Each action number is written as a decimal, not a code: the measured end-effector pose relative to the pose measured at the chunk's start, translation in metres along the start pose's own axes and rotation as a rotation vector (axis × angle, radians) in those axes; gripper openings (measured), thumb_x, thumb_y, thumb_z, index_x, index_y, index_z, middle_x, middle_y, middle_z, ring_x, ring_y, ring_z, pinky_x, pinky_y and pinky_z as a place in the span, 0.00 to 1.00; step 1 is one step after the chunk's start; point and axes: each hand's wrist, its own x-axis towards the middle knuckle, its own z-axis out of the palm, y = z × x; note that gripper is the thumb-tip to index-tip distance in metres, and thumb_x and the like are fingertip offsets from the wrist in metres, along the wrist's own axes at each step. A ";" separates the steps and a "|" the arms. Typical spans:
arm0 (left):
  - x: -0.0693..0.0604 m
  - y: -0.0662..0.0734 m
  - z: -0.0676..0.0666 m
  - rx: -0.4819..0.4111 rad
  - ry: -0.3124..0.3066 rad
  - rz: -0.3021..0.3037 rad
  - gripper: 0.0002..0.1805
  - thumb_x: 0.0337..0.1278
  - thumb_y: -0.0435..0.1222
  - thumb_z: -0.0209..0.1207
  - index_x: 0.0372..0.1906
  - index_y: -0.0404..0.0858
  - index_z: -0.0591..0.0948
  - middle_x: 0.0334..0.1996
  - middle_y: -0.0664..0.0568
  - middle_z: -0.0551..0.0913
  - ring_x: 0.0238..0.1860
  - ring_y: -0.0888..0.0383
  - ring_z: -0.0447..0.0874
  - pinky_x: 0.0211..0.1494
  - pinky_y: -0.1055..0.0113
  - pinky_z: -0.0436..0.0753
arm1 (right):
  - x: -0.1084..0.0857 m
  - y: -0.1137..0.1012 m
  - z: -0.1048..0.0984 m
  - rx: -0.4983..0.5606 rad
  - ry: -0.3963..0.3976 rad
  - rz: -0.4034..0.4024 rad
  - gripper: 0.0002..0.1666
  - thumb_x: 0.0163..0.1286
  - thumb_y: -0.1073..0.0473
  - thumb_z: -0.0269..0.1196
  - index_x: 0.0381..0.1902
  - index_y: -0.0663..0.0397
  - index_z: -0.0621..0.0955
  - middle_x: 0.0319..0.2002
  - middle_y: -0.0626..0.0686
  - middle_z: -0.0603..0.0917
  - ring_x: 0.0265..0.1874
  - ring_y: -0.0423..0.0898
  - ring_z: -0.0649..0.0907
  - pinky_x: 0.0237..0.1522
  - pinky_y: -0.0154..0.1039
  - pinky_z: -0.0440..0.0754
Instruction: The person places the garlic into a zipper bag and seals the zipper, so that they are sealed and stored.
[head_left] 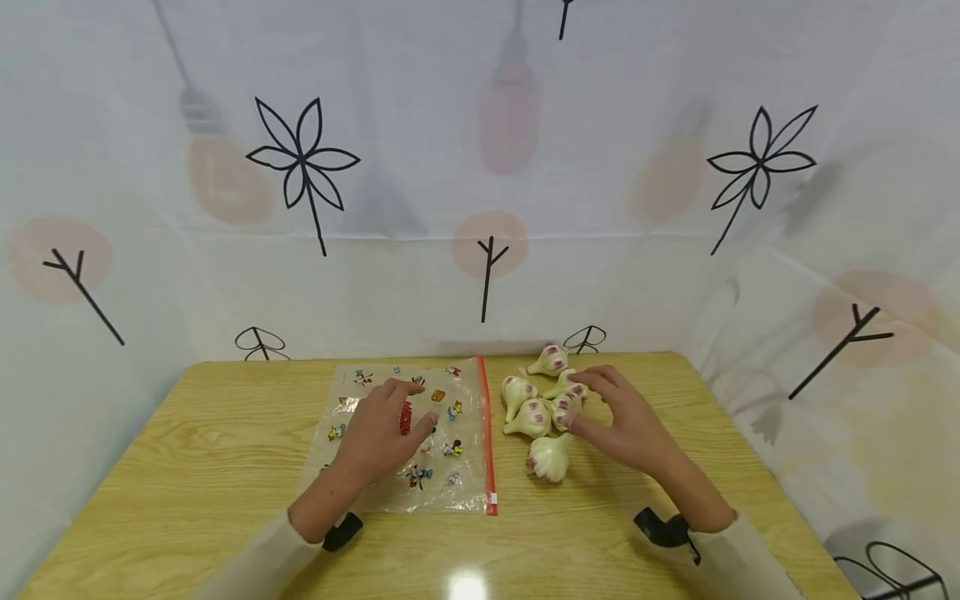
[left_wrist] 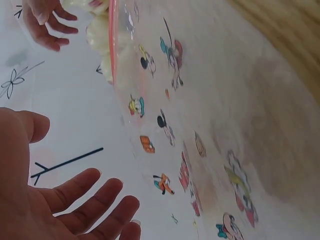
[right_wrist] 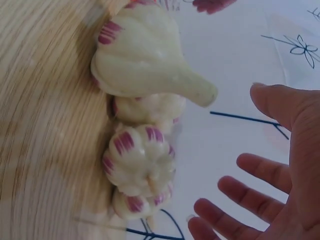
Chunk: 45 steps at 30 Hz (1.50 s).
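Note:
A clear zip bag [head_left: 378, 496] printed with small cartoon figures lies flat on the table, its red zip strip [head_left: 487, 442] on the right side. My left hand [head_left: 375, 435] is held above the bag, fingers relaxed and apart, holding nothing. Several whitish garlic bulbs with purple streaks sit grouped to the right of the strip, the nearest garlic bulb [head_left: 549, 459] at the front. My right hand [head_left: 628, 421] is beside the group on its right. In the right wrist view its fingers are spread apart from the bulbs, and the largest garlic bulb [right_wrist: 140, 55] points its stem toward the thumb.
The wooden table [head_left: 217, 467] ends at a white cloth backdrop [head_left: 420, 283] with line-drawn plants, which also runs along both sides. Black wrist straps [head_left: 663, 527] are worn at the sleeve ends. A bright light reflection shows near the table's front.

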 end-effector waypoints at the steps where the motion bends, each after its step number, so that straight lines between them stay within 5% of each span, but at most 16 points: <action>1: 0.000 0.002 0.001 -0.005 0.001 0.006 0.29 0.72 0.51 0.65 0.65 0.35 0.81 0.59 0.45 0.83 0.54 0.44 0.84 0.59 0.43 0.82 | 0.000 -0.001 0.000 0.000 -0.006 -0.006 0.34 0.69 0.55 0.74 0.71 0.51 0.78 0.64 0.53 0.78 0.57 0.56 0.81 0.53 0.61 0.82; 31: 0.003 0.053 0.043 0.041 -0.067 0.028 0.29 0.70 0.52 0.64 0.65 0.37 0.80 0.56 0.44 0.82 0.55 0.45 0.82 0.56 0.47 0.83 | -0.002 -0.019 0.014 0.008 -0.216 -0.059 0.34 0.59 0.53 0.82 0.62 0.52 0.84 0.56 0.50 0.84 0.51 0.54 0.85 0.51 0.55 0.86; 45: 0.000 0.067 0.055 0.079 -0.106 0.020 0.31 0.68 0.54 0.64 0.66 0.39 0.79 0.58 0.43 0.80 0.60 0.43 0.78 0.60 0.44 0.81 | -0.004 -0.025 0.020 -0.034 -0.274 -0.050 0.33 0.57 0.54 0.82 0.60 0.54 0.85 0.48 0.50 0.84 0.45 0.42 0.80 0.46 0.45 0.84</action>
